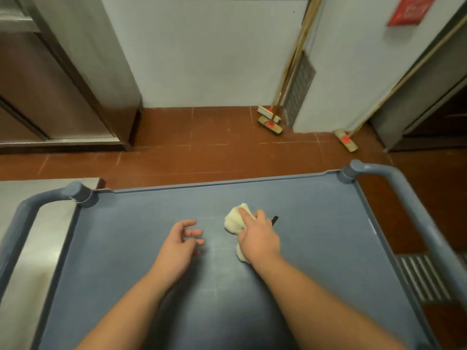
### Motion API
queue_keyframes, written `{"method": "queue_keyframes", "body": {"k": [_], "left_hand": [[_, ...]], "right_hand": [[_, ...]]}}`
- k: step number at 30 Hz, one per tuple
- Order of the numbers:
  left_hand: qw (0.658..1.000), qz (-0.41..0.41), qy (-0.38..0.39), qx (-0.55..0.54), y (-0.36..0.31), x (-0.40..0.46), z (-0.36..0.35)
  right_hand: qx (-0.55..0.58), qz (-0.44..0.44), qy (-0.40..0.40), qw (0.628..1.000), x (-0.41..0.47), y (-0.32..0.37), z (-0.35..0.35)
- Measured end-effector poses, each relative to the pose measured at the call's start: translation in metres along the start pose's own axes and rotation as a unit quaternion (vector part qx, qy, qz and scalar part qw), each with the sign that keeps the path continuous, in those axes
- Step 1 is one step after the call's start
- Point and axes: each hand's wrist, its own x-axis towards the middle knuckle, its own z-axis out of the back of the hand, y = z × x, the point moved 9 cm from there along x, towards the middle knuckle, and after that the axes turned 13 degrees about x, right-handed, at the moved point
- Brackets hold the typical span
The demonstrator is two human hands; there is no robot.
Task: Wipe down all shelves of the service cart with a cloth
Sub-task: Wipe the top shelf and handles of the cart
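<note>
Wiping of the top shelf judged in hand. Cloth, frame centre, is bunched and gripped by the right hand. Left hand hovers beside it, fingers loose, nothing held. Next: strokes carried outward to the rim; lower shelves unseen.

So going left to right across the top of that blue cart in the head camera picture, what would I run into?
Left cart handle → left hand, fingers loosely spread and holding nothing → cream cloth gripped by the right hand → small dark object beside that hand, too small to identify → right cart handle.
</note>
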Motion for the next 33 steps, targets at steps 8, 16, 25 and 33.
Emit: {"method": "queue_keyframes", "body": {"k": [8, 16, 25, 33], "left_hand": [[0.991, -0.036, 0.124, 0.033, -0.078, 0.007, -0.219], [0.979, -0.049, 0.181, 0.081, -0.103, -0.015, -0.299], [0.986, -0.017, 0.152, 0.06, -0.083, -0.006, -0.26], [0.997, -0.009, 0.078, 0.007, -0.06, 0.007, -0.161]], "right_hand": [[0.001, -0.167, -0.122, 0.978, 0.01, -0.223, 0.162], [0.073, -0.25, -0.133, 0.956, -0.09, -0.283, 0.161], [0.088, -0.243, -0.161, 0.953, -0.102, -0.285, 0.159], [0.095, -0.179, -0.135, 0.97, 0.005, -0.224, 0.157]]}}
